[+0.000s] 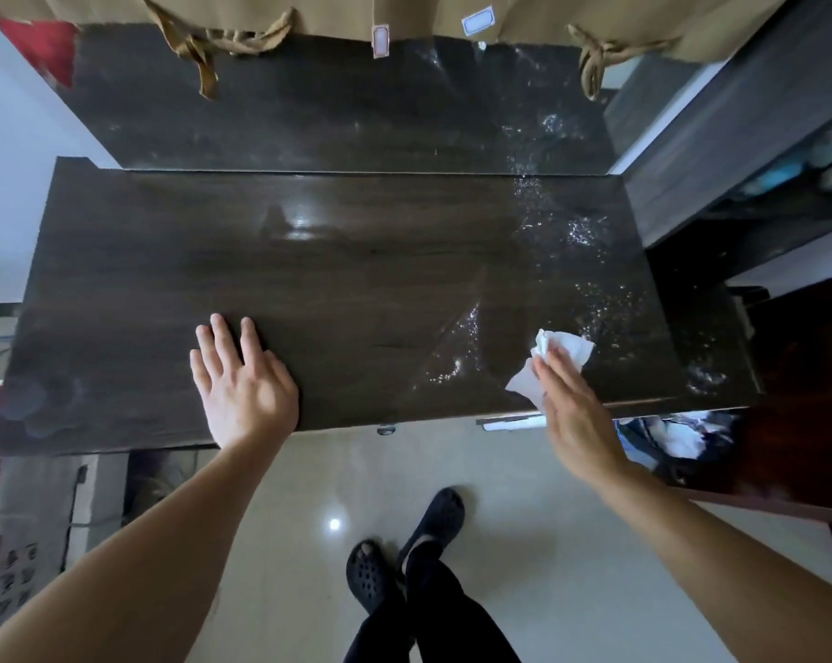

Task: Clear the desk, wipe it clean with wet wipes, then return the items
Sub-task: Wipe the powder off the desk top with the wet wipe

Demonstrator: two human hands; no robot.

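Presses a crumpled white wet wipe (567, 350) onto the dark desk (356, 279) near its front right edge, under the straight fingers of the right hand (578, 413). Rests the left hand (244, 382) flat on the front left part, fingers spread, holding nothing. Glistens with wet droplets (581, 232) across the right side of the top, below a beige curtain (404, 12) at the back

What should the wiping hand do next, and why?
Probably slide the wet wipe leftward under the right hand: droplets glisten only on the right part of the desk, while the stretch toward the flat left hand looks dry, with smudges at the far left.
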